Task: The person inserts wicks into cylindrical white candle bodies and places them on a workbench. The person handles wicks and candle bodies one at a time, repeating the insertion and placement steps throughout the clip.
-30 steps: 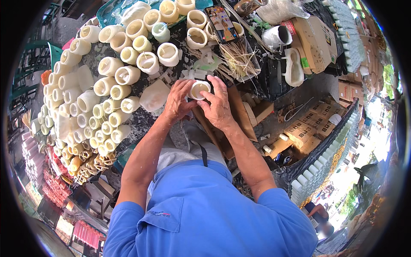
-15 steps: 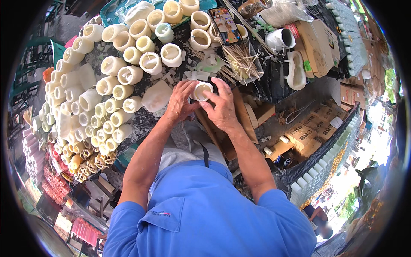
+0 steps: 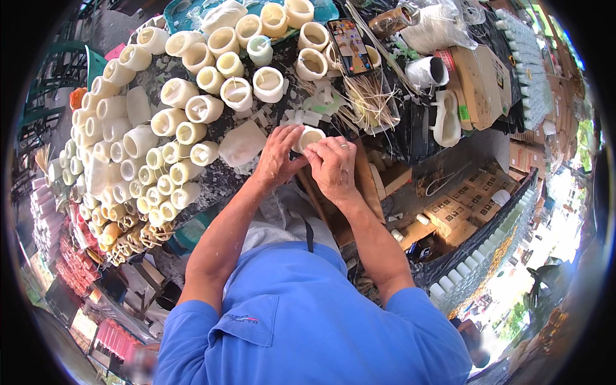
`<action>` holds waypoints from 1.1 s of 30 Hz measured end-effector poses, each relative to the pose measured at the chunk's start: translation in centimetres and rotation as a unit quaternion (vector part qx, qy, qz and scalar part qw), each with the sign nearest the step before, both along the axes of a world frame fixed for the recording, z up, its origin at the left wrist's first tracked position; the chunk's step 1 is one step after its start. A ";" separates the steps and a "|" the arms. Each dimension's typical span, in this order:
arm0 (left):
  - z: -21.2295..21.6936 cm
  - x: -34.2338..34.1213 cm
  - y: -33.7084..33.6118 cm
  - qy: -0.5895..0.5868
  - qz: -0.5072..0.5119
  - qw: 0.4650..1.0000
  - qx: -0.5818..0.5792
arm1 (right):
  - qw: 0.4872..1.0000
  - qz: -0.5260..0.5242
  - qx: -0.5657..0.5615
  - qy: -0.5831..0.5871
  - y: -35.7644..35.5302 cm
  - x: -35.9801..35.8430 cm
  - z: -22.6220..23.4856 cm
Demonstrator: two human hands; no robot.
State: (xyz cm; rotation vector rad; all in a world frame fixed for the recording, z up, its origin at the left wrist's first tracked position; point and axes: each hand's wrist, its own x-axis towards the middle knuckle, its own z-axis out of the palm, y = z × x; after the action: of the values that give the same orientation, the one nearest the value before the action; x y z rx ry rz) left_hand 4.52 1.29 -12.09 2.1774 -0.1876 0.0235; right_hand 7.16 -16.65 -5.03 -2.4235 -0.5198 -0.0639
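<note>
A small cream-coloured wax cup [image 3: 312, 137] is between my hands at the table's front edge, its round mouth facing up. My left hand [image 3: 279, 157] curves around its left side, fingers wrapped against the wall. Bunched together, the fingers of my right hand [image 3: 333, 168] press on the cup's right rim and cover part of it; whether they also pinch something small is hidden. A ring shows on one right finger. Just left of my left hand lies a flat whitish wax slab [image 3: 242, 144]. Small wax scraps [image 3: 301, 118] are scattered beyond the cup.
Many wax cups [image 3: 204, 109] crowd the table on the left. Beyond my hands are a bundle of thin sticks [image 3: 369, 106] and a phone [image 3: 350, 48]. A white mug-like container [image 3: 427, 72] and a cardboard box [image 3: 478, 86] stand right. An open carton [image 3: 369, 186] sits below the edge.
My right hand's fingers, spread around the cup before, have drawn together at its rim. The left hand still holds the cup. The view has shifted slightly.
</note>
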 end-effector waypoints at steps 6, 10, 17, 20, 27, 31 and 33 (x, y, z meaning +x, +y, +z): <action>1.2 -1.2 0.0 0.007 0.019 1.000 -0.006 | 0.979 0.001 0.123 0.160 -1.5 6.9 1.1; 1.9 -2.4 0.3 0.012 0.027 0.999 -0.017 | 0.977 0.103 -0.001 0.189 2.2 13.5 -3.8; 3.1 -4.0 1.5 0.022 0.056 0.998 -0.015 | 0.983 0.142 -0.061 0.100 6.4 15.9 -9.0; 3.5 -3.9 1.8 0.033 0.069 0.997 -0.018 | 0.981 0.135 -0.054 0.131 6.0 15.7 -8.6; 4.1 -2.0 0.6 0.015 0.060 0.998 -0.025 | 0.994 0.037 0.018 0.106 3.2 13.2 -3.0; 4.2 -1.1 -0.3 0.007 0.070 0.997 -0.030 | 0.969 -0.099 0.088 0.210 -2.2 6.0 3.7; 4.2 -0.9 -0.5 -0.014 0.073 0.997 -0.023 | 0.958 -0.145 0.098 0.226 -2.8 2.2 5.3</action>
State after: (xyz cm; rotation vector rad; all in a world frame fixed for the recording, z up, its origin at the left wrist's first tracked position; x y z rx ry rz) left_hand 3.66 0.84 -7.88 2.1418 -0.0423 0.1399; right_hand 9.38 -19.48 0.23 -2.2037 0.0500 0.2938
